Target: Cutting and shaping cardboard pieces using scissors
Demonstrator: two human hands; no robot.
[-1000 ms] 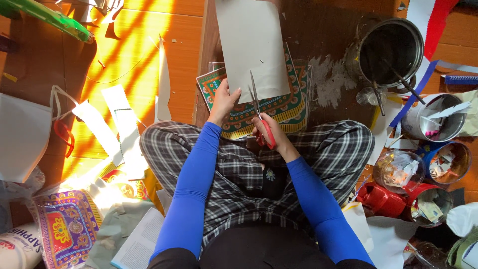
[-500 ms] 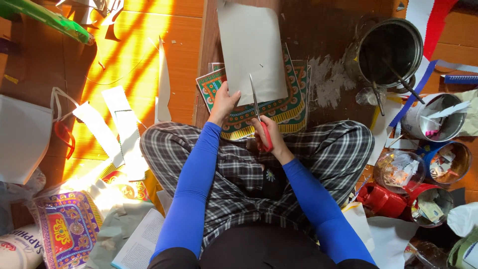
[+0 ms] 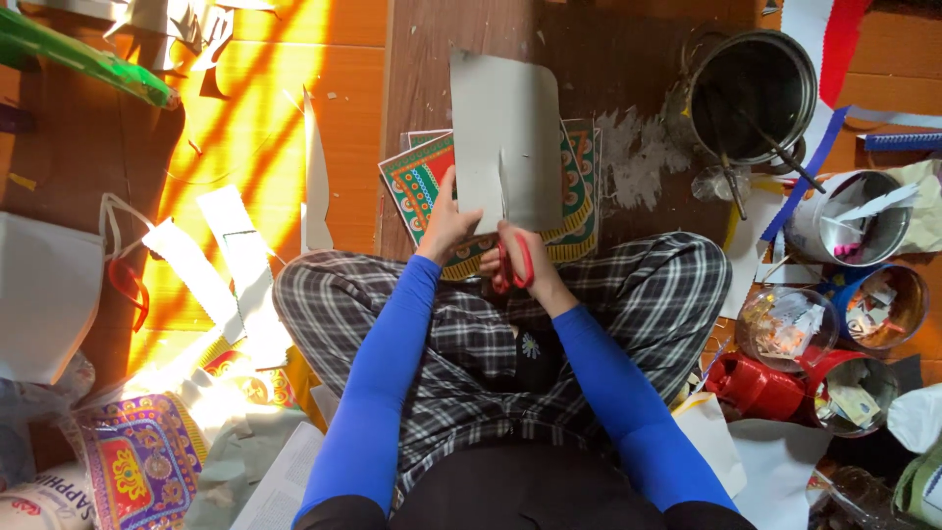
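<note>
Head view: left hand [image 3: 446,224] grips a grey card [image 3: 505,137]; right hand [image 3: 525,260] closes red scissors [image 3: 510,263] on it. Patterned sheets [image 3: 417,182] beneath, dark bucket [image 3: 751,93] upper right.

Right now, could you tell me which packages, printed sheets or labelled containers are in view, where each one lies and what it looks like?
Patterned sheets: under the grey card, rectangular, green, red and orange borders.
Purple packet: bottom left, flat, purple with an orange and yellow ornament.
White sack: bottom-left corner, white with dark print.
Open tins: right side, round, holding printed paper scraps.
Red tin: right, lying near the knee.
</note>
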